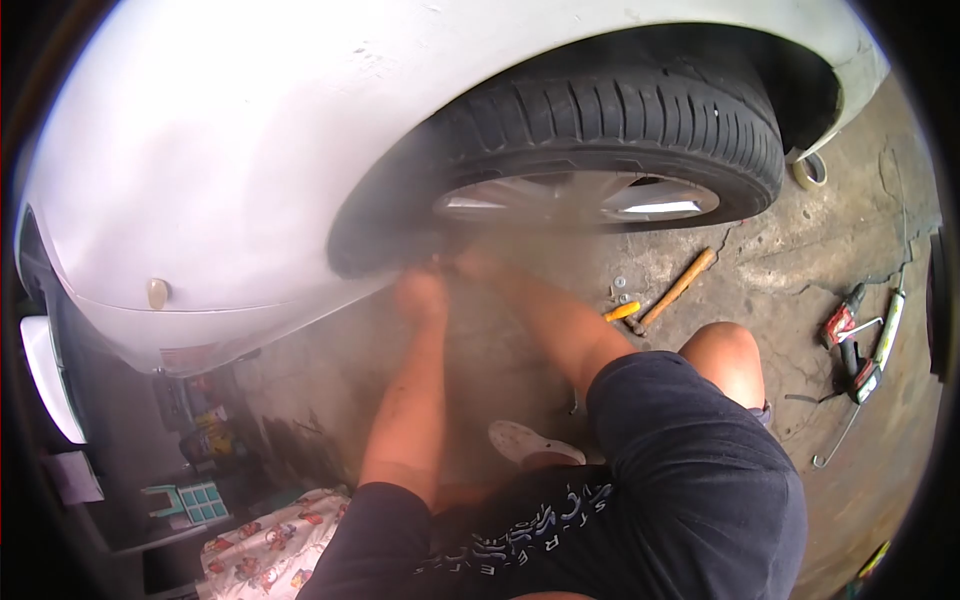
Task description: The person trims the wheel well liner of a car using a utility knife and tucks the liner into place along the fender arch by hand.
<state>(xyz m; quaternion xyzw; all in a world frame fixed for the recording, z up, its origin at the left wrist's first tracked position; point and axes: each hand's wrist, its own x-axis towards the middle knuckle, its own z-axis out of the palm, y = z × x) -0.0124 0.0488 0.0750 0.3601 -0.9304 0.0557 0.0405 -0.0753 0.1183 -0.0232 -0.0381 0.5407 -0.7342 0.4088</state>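
Observation:
My left hand reaches to the lower edge of the white car's body, just behind the front of the wheel arch. Beside it, my right hand is close to the same edge, near the bottom of the tire. Haze in the picture blurs both hands, and their fingertips are partly hidden at the body edge. Whether either holds anything cannot be made out. The tire sits in the arch on a silver alloy rim.
On the concrete lie a wooden-handled hammer, a yellow-handled tool, a tape roll, a red-and-black power tool and a caulking-gun-like tool. A teal plastic stool and patterned cloth are at lower left.

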